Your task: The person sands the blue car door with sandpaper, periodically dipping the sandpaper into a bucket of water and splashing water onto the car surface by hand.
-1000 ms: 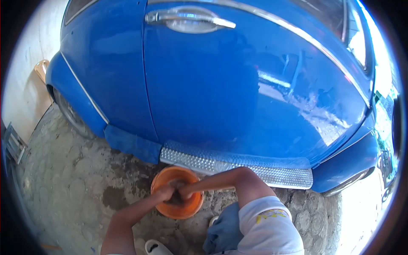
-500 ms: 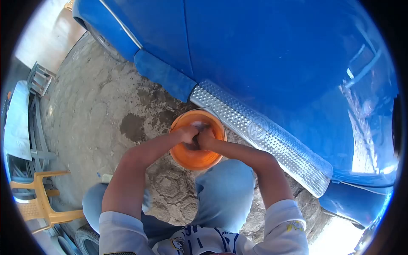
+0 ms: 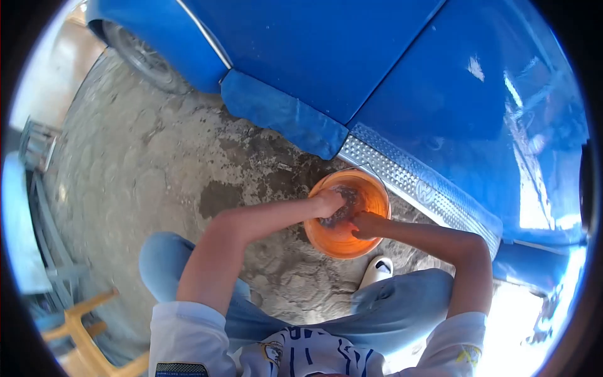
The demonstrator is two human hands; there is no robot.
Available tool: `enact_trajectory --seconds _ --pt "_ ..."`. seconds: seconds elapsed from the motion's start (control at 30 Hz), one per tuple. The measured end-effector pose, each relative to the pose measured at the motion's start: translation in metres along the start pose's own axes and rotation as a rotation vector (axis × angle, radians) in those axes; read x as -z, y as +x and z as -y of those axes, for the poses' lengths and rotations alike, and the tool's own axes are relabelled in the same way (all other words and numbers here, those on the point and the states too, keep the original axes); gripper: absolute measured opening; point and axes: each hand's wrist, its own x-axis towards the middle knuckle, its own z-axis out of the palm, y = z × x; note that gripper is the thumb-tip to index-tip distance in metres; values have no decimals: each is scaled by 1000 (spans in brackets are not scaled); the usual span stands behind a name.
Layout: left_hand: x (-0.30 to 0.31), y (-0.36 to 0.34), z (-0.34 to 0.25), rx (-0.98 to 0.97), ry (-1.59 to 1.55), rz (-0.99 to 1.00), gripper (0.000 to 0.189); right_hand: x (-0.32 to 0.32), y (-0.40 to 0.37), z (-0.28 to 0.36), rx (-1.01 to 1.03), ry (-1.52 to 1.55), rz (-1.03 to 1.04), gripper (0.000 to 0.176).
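An orange bucket [image 3: 342, 247] with a thin wire handle stands on the ground in front of me. My left hand [image 3: 329, 202] reaches in over its left side, fingers closed and pointing down into a grey, speckled, wet-looking patch [image 3: 342, 217]. From the right, my right hand [image 3: 367, 224] comes in over the rim, fingers curled low inside the bucket. The two hands are a short way apart. What is in their fingers I cannot tell.
A blue vehicle [image 3: 301, 50] fills the top and right, its dimpled metal step [image 3: 418, 179] beside the bucket. One wheel [image 3: 141, 56] shows upper left. A yellow plastic chair [image 3: 85, 333] is lower left. My shoe [image 3: 378, 270] rests near the bucket on rough, patchy wet ground.
My hands, earlier together in the middle of the bucket, have come apart. The view has shifted, so the bucket sits further right; my right knee has swung outward and a shoe shows.
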Motion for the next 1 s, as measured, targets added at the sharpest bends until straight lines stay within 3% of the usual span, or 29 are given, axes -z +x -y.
enact_trajectory --seconds 0.07,0.13,0.3,0.37,0.43,0.47,0.5,0.53,0.57,0.6,0.63,0.67,0.73,0.77,0.83,0.93,1.0 --pt "-27 12 14 -31 -79 -129 25 4 0 18 -23 -84 -65 43" --pt "-22 9 24 -52 -77 -80 26 21 5 34 -100 -172 -127 48" --pt "-50 19 44 -49 73 -4 27 23 31 63 -364 26 -273 61" --pt "-80 31 54 31 -98 -62 24 17 30 82 -434 122 -266 64" --pt "-25 -25 63 -97 -95 -245 27 32 36 88 -365 193 -128 66" --pt "-100 34 85 -154 88 -355 35 47 41 95 -381 266 -94 66" --pt "-57 1 88 -44 19 -96 32 56 50 99 -393 335 -55 67" --pt "-39 -22 102 -182 -87 -251 29 44 65 94 -327 330 -96 66" --pt "-50 -1 114 -173 152 -29 26 28 87 81 -262 321 -152 64" --pt "-25 -16 115 -146 145 108 24 6 114 68 -243 487 -268 61" --pt "-35 -16 133 -299 50 -37 27 -9 139 62 -223 658 -399 57" --pt "-51 -9 141 -309 62 -12 27 -2 144 72 -221 685 -408 57" --pt "-79 11 152 -415 192 -109 36 38 138 94 -327 431 -761 54" --pt "-23 -19 127 -194 -9 122 46 29 165 85 -337 463 -787 54" --pt "-32 -18 135 -276 103 106 47 36 208 56 -503 738 -35 78" --pt "-53 -13 157 -311 189 151 47 58 199 50 -469 783 -80 78" --pt "-57 -18 152 -359 247 62 41 52 207 69 -446 811 -57 78"
